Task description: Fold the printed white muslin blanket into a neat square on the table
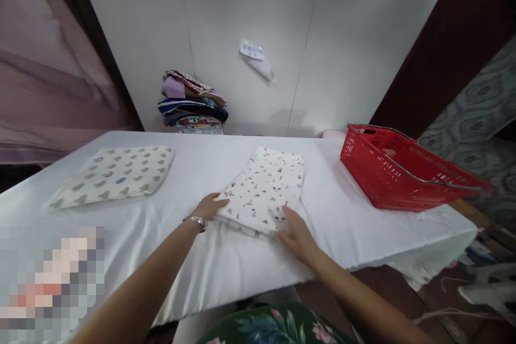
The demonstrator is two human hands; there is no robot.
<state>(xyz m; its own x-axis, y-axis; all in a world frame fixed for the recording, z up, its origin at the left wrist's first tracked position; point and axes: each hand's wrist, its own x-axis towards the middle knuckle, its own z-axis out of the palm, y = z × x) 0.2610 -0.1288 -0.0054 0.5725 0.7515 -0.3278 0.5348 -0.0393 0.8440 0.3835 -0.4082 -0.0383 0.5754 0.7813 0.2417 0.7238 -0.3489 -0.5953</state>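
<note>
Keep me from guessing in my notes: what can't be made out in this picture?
All in the head view:
Writing on the white paper label: too small.
Floor of the red perforated plastic basket: hidden by its near side.
Inner layers of the folded white cloth with small prints: hidden by its top layer.
Fingertips of the right hand: blurred.
Lower left corner: covered by a pixelated patch.

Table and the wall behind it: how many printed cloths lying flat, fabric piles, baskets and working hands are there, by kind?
Printed cloths lying flat: 2 (larger-print cloth, small-print cloth)
Fabric piles: 1 (mixed-colour pile)
Baskets: 1 (red basket)
Working hands: 2 (left hand, right hand)
Total: 6, leaving out the pixelated patch.
</note>
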